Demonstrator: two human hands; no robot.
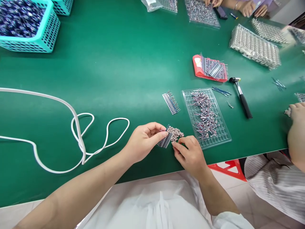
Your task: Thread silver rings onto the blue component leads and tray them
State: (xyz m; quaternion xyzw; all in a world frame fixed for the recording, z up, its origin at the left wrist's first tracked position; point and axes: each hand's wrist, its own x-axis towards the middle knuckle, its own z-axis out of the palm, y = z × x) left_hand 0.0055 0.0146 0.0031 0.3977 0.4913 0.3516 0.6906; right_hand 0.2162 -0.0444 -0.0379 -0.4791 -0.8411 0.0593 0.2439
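Observation:
Between thumb and fingers, my left hand grips a small panel of circuit boards, tilted just above the green table. A small loose pile of tiny round metallic parts lies right beside it. My right hand is at the near edge of that pile, thumb and index finger pinched together; whatever is between the fingertips is too small to make out. Beyond my hands lies a second board panel with short wires sticking out. To the right, a clear plastic tray carries many small wired parts.
A hammer, a red packet with wired boards and stacked trays lie to the right. White cable loops at left, below a turquoise basket of dark coils. Co-workers' hands show at the far side and right edge.

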